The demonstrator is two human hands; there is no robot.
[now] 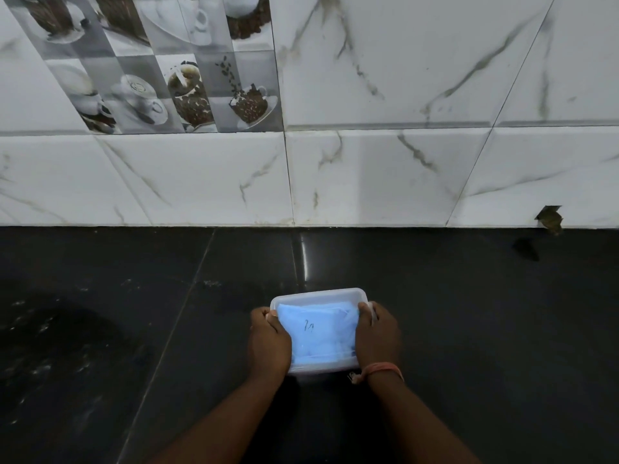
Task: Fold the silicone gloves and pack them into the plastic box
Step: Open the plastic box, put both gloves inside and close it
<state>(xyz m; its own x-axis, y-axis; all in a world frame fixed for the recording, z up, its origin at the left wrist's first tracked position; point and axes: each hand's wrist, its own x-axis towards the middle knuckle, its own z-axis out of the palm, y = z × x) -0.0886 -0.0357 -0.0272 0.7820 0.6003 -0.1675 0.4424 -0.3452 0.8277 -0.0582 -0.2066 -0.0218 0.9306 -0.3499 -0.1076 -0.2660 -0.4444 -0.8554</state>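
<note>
A translucent plastic box point(318, 294) sits on the black counter, near me at the centre. Its lid is on, with a small dark mark written on it. Folded blue silicone gloves point(320, 333) show through the lid and fill the box. My left hand point(269, 341) grips the box's left side, thumb on the lid. On the right side my right hand point(378, 334) holds the box the same way; an orange thread band circles that wrist.
The glossy black counter point(469, 313) runs back to a white marble-tiled wall point(368, 175). Tiles with coffee-cup pictures point(160, 72) are at the upper left. A chipped hole point(551, 219) marks the wall's base at right. Pale smudges point(50, 329) lie on the counter at left.
</note>
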